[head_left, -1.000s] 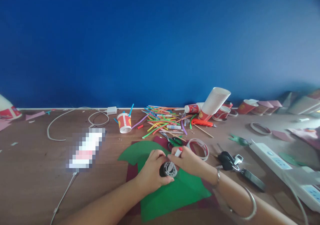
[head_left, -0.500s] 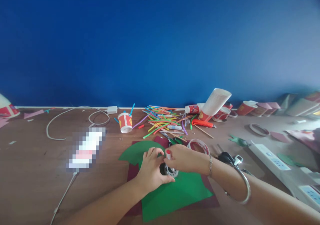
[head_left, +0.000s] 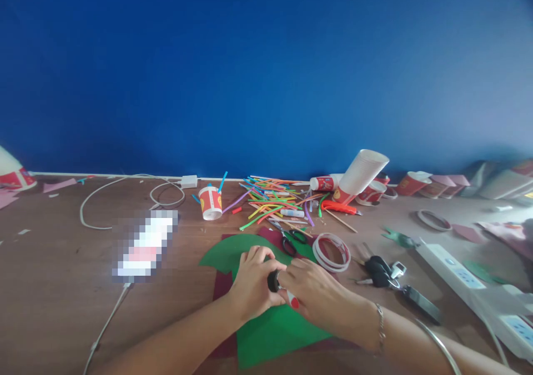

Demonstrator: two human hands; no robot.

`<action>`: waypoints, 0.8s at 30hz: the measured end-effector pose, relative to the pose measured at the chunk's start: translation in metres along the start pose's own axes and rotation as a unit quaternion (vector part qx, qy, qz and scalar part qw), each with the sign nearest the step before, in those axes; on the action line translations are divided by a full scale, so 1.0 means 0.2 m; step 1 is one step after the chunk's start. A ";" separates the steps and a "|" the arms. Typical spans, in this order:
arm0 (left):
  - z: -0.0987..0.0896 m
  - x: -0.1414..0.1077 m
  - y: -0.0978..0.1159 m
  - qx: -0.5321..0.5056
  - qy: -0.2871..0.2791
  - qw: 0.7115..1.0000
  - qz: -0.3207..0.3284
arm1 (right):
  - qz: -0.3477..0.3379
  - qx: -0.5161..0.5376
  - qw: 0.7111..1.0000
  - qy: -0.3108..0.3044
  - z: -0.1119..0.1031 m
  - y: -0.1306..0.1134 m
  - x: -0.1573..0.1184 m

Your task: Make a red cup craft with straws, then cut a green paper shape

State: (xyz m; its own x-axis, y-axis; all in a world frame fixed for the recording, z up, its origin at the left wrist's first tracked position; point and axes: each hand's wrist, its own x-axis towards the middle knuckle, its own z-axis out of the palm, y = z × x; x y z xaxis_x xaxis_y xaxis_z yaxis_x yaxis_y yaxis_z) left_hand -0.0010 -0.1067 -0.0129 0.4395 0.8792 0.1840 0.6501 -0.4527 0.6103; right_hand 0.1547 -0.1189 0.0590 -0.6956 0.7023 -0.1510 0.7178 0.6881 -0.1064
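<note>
My left hand point(head_left: 254, 286) curls its thumb and fingers around a small dark round object point(head_left: 273, 281) over the green paper point(head_left: 287, 336). Beside it, my right hand point(head_left: 316, 292) is closed on a white marker with a red end point(head_left: 293, 300), which points down toward me. The hands touch or nearly touch at the fingertips. Maroon paper point(head_left: 222, 292) shows beneath the green sheet. Black-handled scissors point(head_left: 288, 244) and a roll of tape point(head_left: 332, 253) lie just beyond my hands.
Colourful straws point(head_left: 270, 197) are heaped near the blue wall. A paper cup point(head_left: 210, 203) stands left of them, stacked cups point(head_left: 362, 175) lean at right. A phone point(head_left: 147, 244) with a cable lies left; keys point(head_left: 378, 271) and a power strip point(head_left: 453, 269) lie right.
My right hand has shifted toward me and right, uncovering the scissors and tape roll. The marker has turned so its red end points toward me. The round object looks tilted.
</note>
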 end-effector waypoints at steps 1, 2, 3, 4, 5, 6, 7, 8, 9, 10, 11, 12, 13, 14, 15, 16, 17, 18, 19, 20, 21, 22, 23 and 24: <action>0.00 0.00 0.00 0.001 -0.003 1.000 0.000 | -0.006 0.020 1.000 0.011 0.01 0.01 -0.02; 0.00 0.00 0.00 0.002 -0.006 1.000 -0.001 | -0.012 0.045 0.999 0.026 0.02 0.02 -0.04; -0.01 0.00 0.01 0.002 -0.011 1.000 -0.003 | -0.018 0.074 0.996 0.045 0.03 0.03 -0.05; -0.01 0.01 0.01 0.001 -0.015 1.000 -0.006 | -0.025 0.105 0.992 0.063 0.04 0.04 -0.07; -0.02 0.01 0.01 -0.001 -0.019 1.000 -0.009 | -0.031 0.136 0.987 0.080 0.05 0.06 -0.08; -0.02 0.01 0.02 -0.004 -0.021 1.000 -0.012 | -0.035 0.166 0.981 0.091 0.05 0.07 -0.09; -0.03 0.01 0.02 -0.008 -0.023 1.000 -0.014 | -0.035 0.197 0.975 0.098 0.06 0.09 -0.09; -0.03 0.01 0.02 -0.014 -0.024 1.000 -0.014 | -0.027 0.229 0.968 0.102 0.06 0.11 -0.10; -0.03 0.01 0.02 -0.019 -0.024 0.999 -0.014 | -0.010 0.264 0.959 0.106 0.07 0.13 -0.10; -0.03 0.01 0.02 -0.024 -0.024 0.999 -0.013 | 0.016 0.302 0.947 0.110 0.07 0.15 -0.10; -0.03 0.01 0.01 -0.028 -0.025 0.999 -0.014 | 0.046 0.345 0.930 0.116 0.08 0.18 -0.09; -0.03 0.01 0.01 -0.031 -0.027 0.999 -0.015 | 0.078 0.390 0.909 0.126 0.08 0.21 -0.09; -0.03 0.00 0.01 -0.033 -0.028 0.999 -0.017 | 0.106 0.434 0.883 0.141 0.08 0.23 -0.08; -0.03 0.00 0.01 -0.034 -0.028 0.999 -0.018 | 0.126 0.472 0.857 0.163 0.09 0.26 -0.08; -0.03 0.00 0.01 -0.036 -0.028 0.999 -0.018 | 0.140 0.504 0.831 0.188 0.10 0.27 -0.07; -0.03 0.00 0.02 -0.039 -0.029 0.999 -0.017 | 0.146 0.530 0.808 0.212 0.11 0.29 -0.06; -0.04 0.00 0.02 -0.043 -0.030 0.999 -0.016 | 0.147 0.547 0.791 0.232 0.12 0.29 -0.04; -0.04 0.00 0.02 -0.048 -0.033 0.998 -0.015 | 0.147 0.558 0.779 0.243 0.14 0.29 -0.03; -0.04 -0.01 0.03 -0.054 -0.036 0.998 -0.015 | 0.144 0.566 0.773 0.248 0.16 0.28 -0.02; -0.04 -0.01 0.03 -0.063 -0.039 0.997 -0.016 | 0.141 0.567 0.772 0.250 0.18 0.27 -0.01; -0.05 -0.01 0.03 -0.075 -0.038 0.996 -0.017 | 0.136 0.561 0.777 0.250 0.20 0.26 0.00; -0.05 0.00 0.03 -0.093 -0.033 0.995 -0.020 | 0.130 0.546 0.788 0.253 0.22 0.25 0.01; -0.06 0.00 0.03 -0.118 -0.023 0.992 -0.027 | 0.123 0.525 0.802 0.256 0.24 0.24 0.02; -0.06 0.00 0.02 -0.149 -0.010 0.988 -0.039 | 0.116 0.502 0.817 0.259 0.25 0.23 0.02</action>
State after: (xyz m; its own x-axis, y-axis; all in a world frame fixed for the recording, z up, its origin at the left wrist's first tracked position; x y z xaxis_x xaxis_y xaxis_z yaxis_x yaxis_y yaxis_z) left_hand -0.0055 -0.1062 -0.0006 0.4088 0.9054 0.1148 0.4717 -0.3172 0.8227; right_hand 0.1867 -0.0940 0.0042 -0.2704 0.9544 0.1265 0.3139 0.2116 -0.9256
